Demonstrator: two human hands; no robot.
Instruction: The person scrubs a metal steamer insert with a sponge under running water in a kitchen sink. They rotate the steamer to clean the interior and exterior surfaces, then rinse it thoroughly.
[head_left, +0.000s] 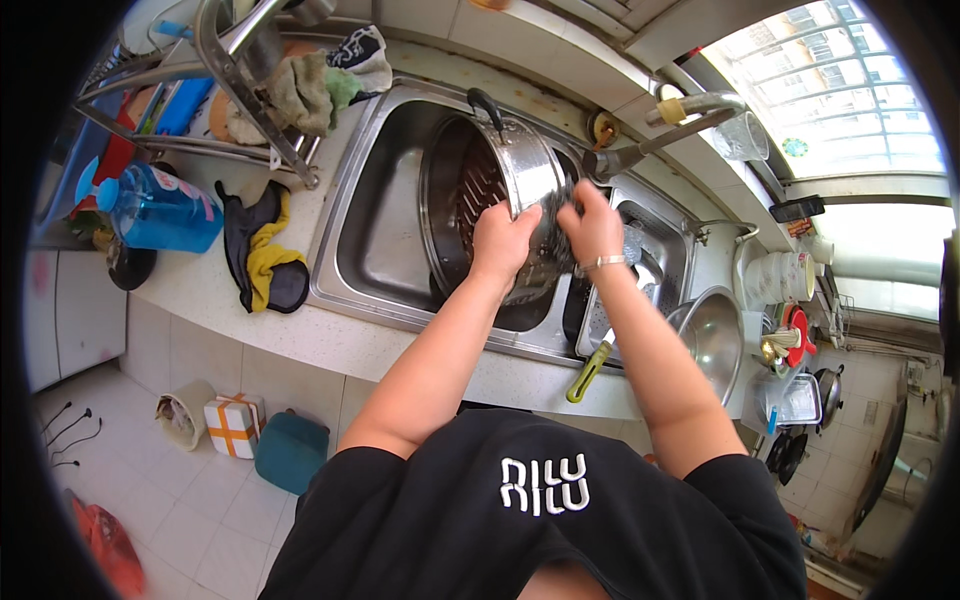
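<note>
A round steel steamer pot (529, 161) with a slotted bottom and black side handles is tipped on its side over the large basin of the steel sink (390, 202). My left hand (504, 238) grips its near rim, thumb on the outside. In my right hand (594, 226), a dark metal scouring pad (556, 217) presses against the pot's outer wall; the hand is slightly blurred. Behind the pot, the tap (622, 156) reaches over the sink. A perforated steel tray (667, 232) fills the small basin to the right. Below it lies a green-handled knife (590, 371).
Left on the counter are a jug of blue liquid (169, 210), a black-and-yellow cloth (266, 259) and a metal rack (247, 105) hung with rags. A steel bowl (709, 341) stands right of my right forearm, near stacked cups (780, 276). A bin (186, 412) is on the floor.
</note>
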